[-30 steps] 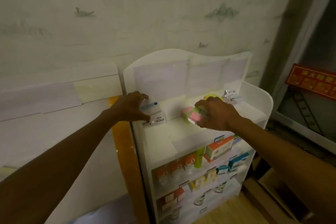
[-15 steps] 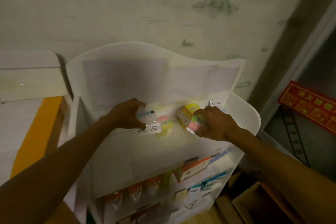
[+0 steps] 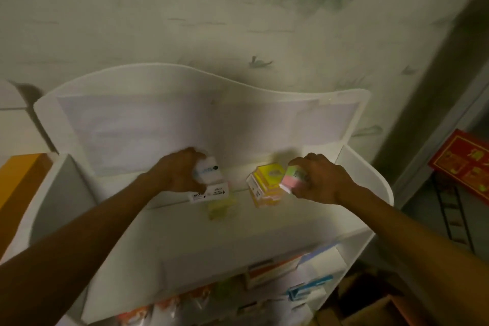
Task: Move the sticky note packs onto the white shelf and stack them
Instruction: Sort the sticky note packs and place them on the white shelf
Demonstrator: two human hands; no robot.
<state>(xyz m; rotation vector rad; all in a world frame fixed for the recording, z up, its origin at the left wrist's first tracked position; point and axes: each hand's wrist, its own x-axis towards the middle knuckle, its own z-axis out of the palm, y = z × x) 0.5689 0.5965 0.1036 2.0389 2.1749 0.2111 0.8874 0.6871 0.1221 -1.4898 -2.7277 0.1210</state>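
My left hand (image 3: pixel 177 173) grips a white sticky note pack (image 3: pixel 209 181) with blue print, held at the back of the white shelf's top board (image 3: pixel 238 235). My right hand (image 3: pixel 321 180) grips a pink and green sticky note pack (image 3: pixel 291 178), which touches the right side of a yellow and orange pack stack (image 3: pixel 266 185) standing on the board. A faint yellow shape (image 3: pixel 219 209) shows on the board below the white pack; it may be a reflection.
The shelf's curved white back panel (image 3: pixel 201 114) rises against the wall. Lower tiers hold several small boxed goods (image 3: pixel 275 272). A red sign (image 3: pixel 465 167) hangs at right, an orange panel (image 3: pixel 18 185) stands at left, and cardboard boxes (image 3: pixel 370 309) sit on the floor.
The view has moved closer and more squarely over the shelf top. Both hands have kept their packs; the right one stays beside the yellow stack.
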